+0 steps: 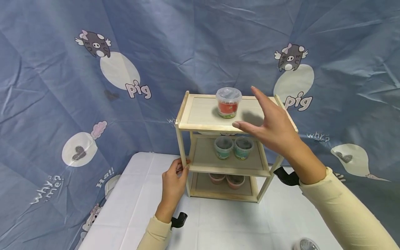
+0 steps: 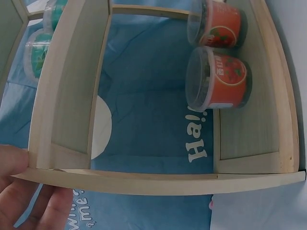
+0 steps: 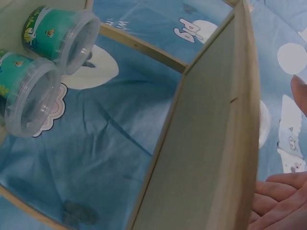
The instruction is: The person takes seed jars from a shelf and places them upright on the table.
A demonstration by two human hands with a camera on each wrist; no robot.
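Observation:
A three-tier wooden shelf rack (image 1: 200, 119) stands on the white-covered table. My left hand (image 1: 174, 184) grips its left front post near the middle tier, thumb and fingers on either side of the wood in the left wrist view. On the top tier sits a clear lidded tub with a red label (image 1: 228, 104). To the right of this tub, my right hand (image 1: 276, 126) is held with thumb and fingers spread wide, nothing between them. Two green-labelled tubs (image 3: 53, 36) stand side by side on the middle tier. Two red-labelled tubs (image 2: 228, 79) are on the bottom tier, partly hidden in the head view.
Another lidded tub (image 1: 306, 244) is on the white tablecloth (image 1: 231, 225) at the lower right, cut off by the frame edge. A blue curtain (image 1: 175, 45) printed with pigs and words hangs close behind the rack and along the left side.

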